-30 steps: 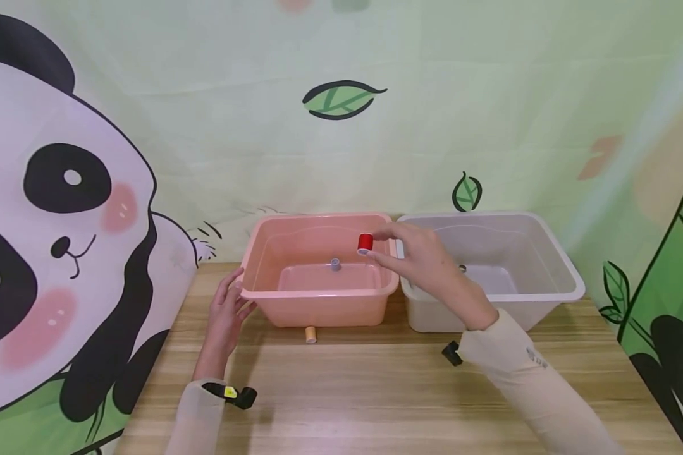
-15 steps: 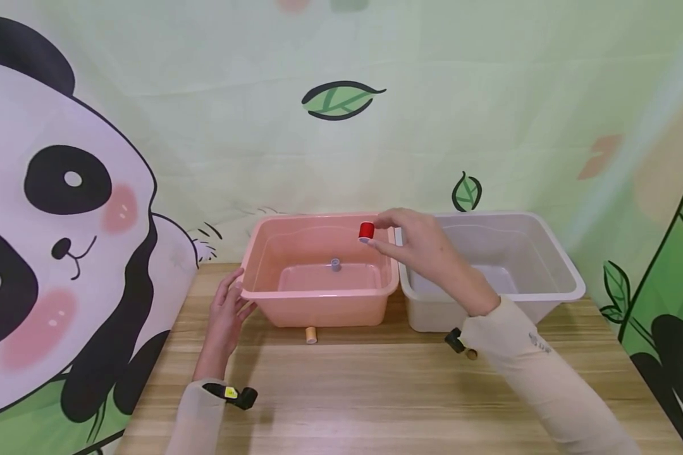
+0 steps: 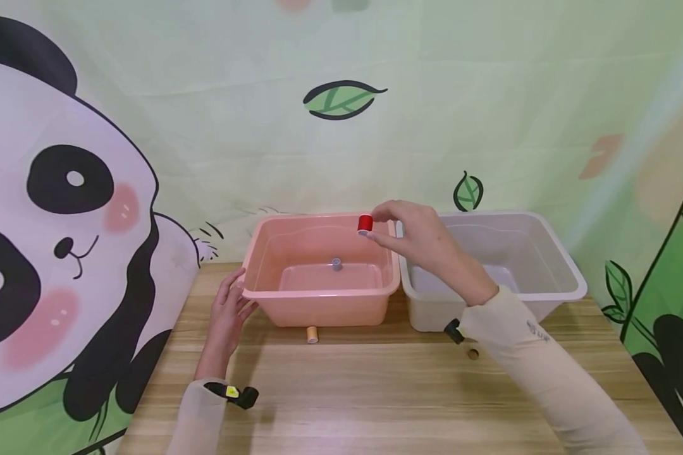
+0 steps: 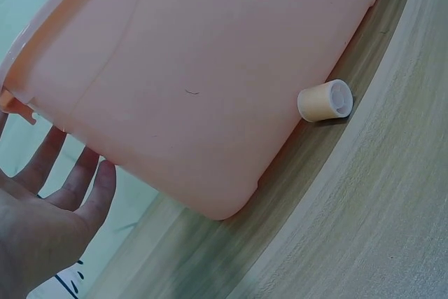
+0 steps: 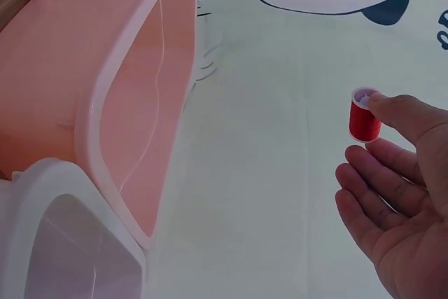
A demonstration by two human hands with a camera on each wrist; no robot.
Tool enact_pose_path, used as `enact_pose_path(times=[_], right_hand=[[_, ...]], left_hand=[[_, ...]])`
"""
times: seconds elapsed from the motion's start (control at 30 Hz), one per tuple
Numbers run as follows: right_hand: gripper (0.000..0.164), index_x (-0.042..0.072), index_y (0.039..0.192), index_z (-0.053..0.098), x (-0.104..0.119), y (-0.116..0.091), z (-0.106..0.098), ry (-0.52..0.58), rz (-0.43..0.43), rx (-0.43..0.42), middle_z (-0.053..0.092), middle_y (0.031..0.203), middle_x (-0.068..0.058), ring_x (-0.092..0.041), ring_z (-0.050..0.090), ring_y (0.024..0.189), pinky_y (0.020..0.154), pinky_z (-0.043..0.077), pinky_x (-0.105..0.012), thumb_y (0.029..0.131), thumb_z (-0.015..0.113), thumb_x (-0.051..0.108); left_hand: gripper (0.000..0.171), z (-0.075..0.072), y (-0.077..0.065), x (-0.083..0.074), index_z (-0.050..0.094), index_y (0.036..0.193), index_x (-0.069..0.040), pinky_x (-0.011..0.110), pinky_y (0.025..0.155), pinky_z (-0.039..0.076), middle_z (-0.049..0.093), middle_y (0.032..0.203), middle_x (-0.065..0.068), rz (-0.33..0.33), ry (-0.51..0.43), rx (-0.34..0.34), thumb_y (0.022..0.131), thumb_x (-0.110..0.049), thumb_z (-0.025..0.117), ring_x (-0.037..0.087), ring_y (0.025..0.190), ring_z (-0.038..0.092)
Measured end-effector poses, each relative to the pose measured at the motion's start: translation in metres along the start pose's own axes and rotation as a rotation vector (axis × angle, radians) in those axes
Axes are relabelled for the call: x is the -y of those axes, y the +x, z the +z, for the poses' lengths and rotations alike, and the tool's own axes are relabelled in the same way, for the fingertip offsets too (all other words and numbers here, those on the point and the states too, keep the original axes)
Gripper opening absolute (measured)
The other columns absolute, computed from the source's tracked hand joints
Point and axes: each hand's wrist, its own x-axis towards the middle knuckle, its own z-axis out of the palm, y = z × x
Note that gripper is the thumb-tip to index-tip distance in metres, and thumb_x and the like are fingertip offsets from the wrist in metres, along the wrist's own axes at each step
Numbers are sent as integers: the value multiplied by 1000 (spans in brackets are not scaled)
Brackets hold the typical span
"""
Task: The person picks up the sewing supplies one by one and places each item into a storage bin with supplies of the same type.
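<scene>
A red thread spool [image 3: 365,224] is pinched between the thumb and a finger of my right hand [image 3: 424,237], held above the right part of the pink basin [image 3: 319,309]. In the right wrist view the thumb presses the spool's white end and the other fingers stay off it. My left hand [image 3: 226,316] rests its fingertips against the left side of the pink basin, below the rim, as the left wrist view shows. A grey-blue spool [image 3: 336,265] stands inside that basin. On the table in front of it is a pale orange thread spool [image 4: 325,101].
A grey basin [image 3: 546,297] stands against the pink one's right side, partly covered by my right hand and forearm. A small round brown spot [image 3: 473,354] shows on the wooden table [image 3: 341,398]. Behind hangs a panda-print cloth [image 3: 233,139].
My right hand has risen slightly with the red thread spool, still over the pink basin. The brown spot on the table has come out from behind the right sleeve. The left hand stays put.
</scene>
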Motion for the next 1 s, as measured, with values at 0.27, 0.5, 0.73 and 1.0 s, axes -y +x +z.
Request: enact_pose_path(times=[0.27,0.5,0.73,1.0], right_hand=[[42,9,127,66,-4,9,0,-10,2,29,69,122,-7,-27,61,116,98,54,-44,95,73,37],[43,11,128,65,-9,14,2,-19,24,57,68,123,-5,-26,60,118,97,54,-43,95,72,39],[42,13,129,65,-12,19,4,2,59,74,67,124,-5,-26,59,118,97,55,-44,95,72,38],[41,14,128,65,-15,23,6,45,82,54,67,124,-5,-28,60,119,99,55,-46,96,72,37]], left_hand=[[55,0,0,1,42,152,-31,37,106,50,41,156,3,0,-3,5,102,-50,56,30,138,49],[55,-1,1,3,43,152,-31,35,103,52,43,155,3,-9,-4,-6,102,-50,56,30,136,50],[54,-3,2,5,44,151,-31,33,101,53,42,155,4,1,1,-1,102,-50,56,31,137,50],[56,-3,3,3,45,150,-31,29,96,55,40,157,4,9,0,9,100,-52,57,32,138,48]])
